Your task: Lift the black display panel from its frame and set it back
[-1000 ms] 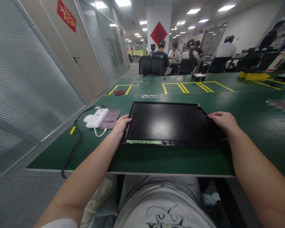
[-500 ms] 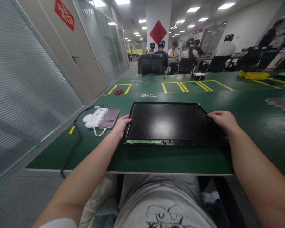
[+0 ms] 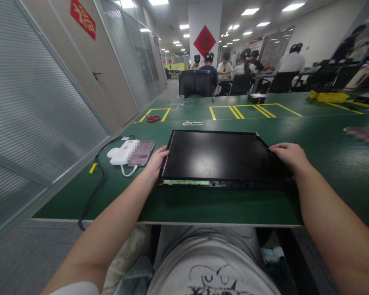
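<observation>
A flat black display panel (image 3: 219,157) lies on the green table (image 3: 203,205) in front of me, with a green circuit strip (image 3: 186,182) along its near edge. My left hand (image 3: 156,160) grips the panel's left edge, thumb on top. My right hand (image 3: 289,156) holds the right edge, fingers curled over it. The far edge of the panel looks slightly raised off the table.
A phone (image 3: 142,152) and a white device (image 3: 119,155) with a black cable (image 3: 95,184) lie to the left. Red scissors (image 3: 153,119), small parts (image 3: 193,123) and yellow floor-tape boxes (image 3: 252,110) are farther back. Several people (image 3: 233,67) sit at tables behind black chairs (image 3: 196,83).
The panel's far edge has lifted a little and its glare has shifted; both hands stay on its side edges.
</observation>
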Demonstrator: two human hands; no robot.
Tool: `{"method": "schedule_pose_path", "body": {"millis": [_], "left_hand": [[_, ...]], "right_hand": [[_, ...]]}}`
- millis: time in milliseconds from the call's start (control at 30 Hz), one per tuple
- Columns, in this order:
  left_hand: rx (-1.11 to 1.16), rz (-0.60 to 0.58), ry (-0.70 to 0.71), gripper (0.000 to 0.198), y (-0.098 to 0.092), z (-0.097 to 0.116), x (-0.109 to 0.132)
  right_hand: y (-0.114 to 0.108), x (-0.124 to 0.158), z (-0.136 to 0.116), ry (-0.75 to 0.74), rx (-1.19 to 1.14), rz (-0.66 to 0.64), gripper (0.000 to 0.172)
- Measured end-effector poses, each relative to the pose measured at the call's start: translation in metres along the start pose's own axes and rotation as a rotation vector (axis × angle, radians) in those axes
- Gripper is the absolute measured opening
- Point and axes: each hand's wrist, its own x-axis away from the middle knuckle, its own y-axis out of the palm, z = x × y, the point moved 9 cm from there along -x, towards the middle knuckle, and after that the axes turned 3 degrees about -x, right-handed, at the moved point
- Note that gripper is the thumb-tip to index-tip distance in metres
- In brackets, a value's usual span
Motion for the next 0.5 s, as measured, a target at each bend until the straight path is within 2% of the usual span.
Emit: {"method": "schedule_pose_path", "body": {"millis": [300,433,500], "left_hand": [[0.059,-0.03,0.019,0.075,0.002,0.0043,-0.0011],[0.025,-0.051,0.013,0.083,0.0045,0.0037,0.0041],[0.026,-0.08,0.014,0.08,0.0077,0.0036,0.0067]], "right_hand": [[-0.0009,0.0028,-0.0018,0.026,-0.013,-0.008,0.024],[-0.0006,-0.0001,-0.0015,-0.002,-0.021,0.003,0.022],[-0.001,-0.0017,-0.0011,-0.018,-0.039,0.015,0.021]]}}
